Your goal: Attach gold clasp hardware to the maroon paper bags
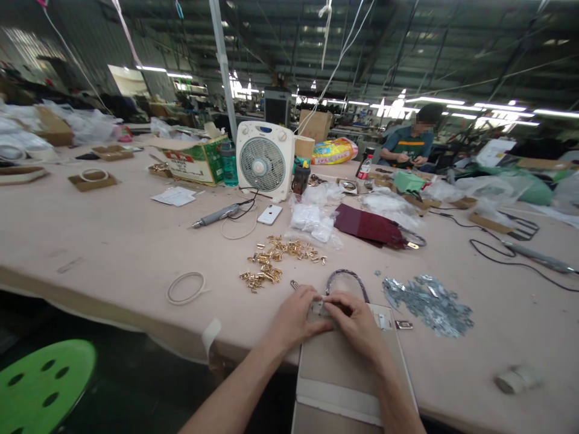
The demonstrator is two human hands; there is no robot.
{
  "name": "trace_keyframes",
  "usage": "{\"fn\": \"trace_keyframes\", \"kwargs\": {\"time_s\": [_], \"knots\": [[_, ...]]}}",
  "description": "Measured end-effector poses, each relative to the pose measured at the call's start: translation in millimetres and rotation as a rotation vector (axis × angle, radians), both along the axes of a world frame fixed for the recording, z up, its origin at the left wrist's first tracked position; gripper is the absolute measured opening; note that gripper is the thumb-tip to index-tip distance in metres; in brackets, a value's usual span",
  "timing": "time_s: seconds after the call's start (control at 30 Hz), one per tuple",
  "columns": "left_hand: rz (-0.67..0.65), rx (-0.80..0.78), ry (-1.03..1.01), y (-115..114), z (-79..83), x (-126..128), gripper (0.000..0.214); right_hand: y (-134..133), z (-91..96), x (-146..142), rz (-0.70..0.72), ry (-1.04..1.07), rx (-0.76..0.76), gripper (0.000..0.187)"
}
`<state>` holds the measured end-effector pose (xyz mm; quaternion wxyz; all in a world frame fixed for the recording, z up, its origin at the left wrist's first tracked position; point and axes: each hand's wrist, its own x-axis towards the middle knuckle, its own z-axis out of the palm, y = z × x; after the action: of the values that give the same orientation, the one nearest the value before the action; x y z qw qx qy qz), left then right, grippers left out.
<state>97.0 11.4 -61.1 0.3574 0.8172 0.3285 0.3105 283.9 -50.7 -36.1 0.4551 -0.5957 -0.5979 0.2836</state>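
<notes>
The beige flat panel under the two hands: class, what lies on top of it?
On the beige panel, left hand and right hand pinch a small pale piece; the hands hide its shape.

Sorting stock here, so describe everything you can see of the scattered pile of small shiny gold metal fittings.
The small gold metal fittings lie loose and shiny in two joined clusters on the pale pink table top; their exact shape is too small to tell. They sit beyond the person's left hand and right hand, touching neither.
</notes>
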Motion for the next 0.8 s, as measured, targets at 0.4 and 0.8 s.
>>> {"fn": "trace_keyframes", "kwargs": {"time_s": [0.4, 0.8], "knots": [[0.029, -0.006, 0.017, -2, 5.4, 0, 0.045, 9, -6.1, -10, -0.027, -0.259, -0.007, 0.02], [0.033, 0.012, -0.004, -1, 1.2, 0, 0.045, 9, -6.9, -17, -0.088, -0.35, 0.035, 0.013]]}}
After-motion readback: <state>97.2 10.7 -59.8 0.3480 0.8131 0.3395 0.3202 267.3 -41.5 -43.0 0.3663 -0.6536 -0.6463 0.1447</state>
